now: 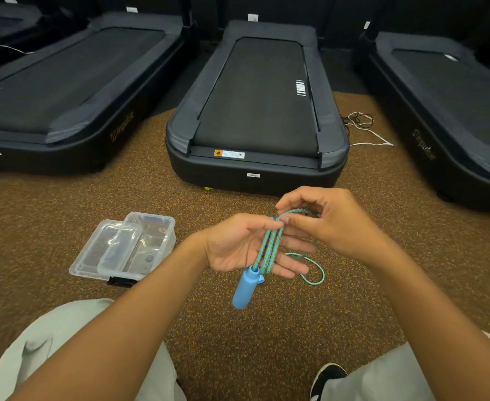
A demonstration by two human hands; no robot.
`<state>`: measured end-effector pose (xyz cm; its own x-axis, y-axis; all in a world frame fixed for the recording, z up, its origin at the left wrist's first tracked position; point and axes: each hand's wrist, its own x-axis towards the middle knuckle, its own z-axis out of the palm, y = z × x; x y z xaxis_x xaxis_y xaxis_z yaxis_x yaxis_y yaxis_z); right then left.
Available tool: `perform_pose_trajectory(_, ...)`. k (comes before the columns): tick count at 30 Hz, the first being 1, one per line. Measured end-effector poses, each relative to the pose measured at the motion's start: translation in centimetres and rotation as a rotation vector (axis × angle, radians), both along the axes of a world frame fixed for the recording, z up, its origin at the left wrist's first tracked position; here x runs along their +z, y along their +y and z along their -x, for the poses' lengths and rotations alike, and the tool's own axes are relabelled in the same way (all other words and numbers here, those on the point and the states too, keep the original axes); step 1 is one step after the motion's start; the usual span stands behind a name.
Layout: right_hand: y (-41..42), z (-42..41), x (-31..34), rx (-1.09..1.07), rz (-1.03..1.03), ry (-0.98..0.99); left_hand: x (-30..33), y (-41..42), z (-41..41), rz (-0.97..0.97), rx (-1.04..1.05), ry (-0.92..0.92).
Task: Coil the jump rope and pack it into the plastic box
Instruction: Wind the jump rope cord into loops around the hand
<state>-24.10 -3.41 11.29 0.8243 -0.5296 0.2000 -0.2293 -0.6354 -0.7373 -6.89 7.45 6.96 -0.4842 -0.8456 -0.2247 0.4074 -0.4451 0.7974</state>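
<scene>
Blue-and-green braided jump rope (269,244) hangs in several folded strands across the person's left hand (246,247), just below the middle of the frame. That hand lies palm up, fingers loosely spread, with the thumb pressing the strands against the forefinger. From its lower edge dangles the rope's light blue plastic handle (245,287), tilted down to the left. The right hand (321,224), just right of centre, has its fingertips pinched around the top loop of the rope, touching the left thumb. A loose length of rope (313,270) curls on the speckled brown carpet (64,204) beneath both hands. Left of centre, on the carpet and well apart from the hands, sits the clear plastic box (154,235), open, with its clear lid (107,253) leaning against it. Three dark treadmills (255,105) fill the upper frame.
</scene>
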Motion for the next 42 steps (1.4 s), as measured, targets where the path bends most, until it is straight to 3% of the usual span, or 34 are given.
perform_pose_trajectory(16, -1.0, -0.7, -2.1, -0.066, -0.09, -0.139, 0.8, 0.6, 0.2, -0.036, -0.052, 0.047)
perform_pose_trajectory(23, -0.8, -1.3, -3.0, -0.093, -0.137, -0.177, 0.9, 0.7, 0.5, -0.006, 0.066, -0.003)
perform_pose_trajectory(29, -0.4, -1.6, -4.3, -0.099, -0.21, -0.15, 1.4, 0.8, 0.1, -0.001, 0.084, 0.071)
perform_pose_trajectory(33, 0.4, -1.8, -4.6, -0.057, -0.138, -0.096, 1.7, 0.7, -0.3, 0.036, 0.139, 0.125)
perform_pose_trajectory(42, 3.9, -3.2, -6.7, -0.093, -0.401, 0.027, 2.0, 0.5, -1.3, 0.087, 0.372, 0.121)
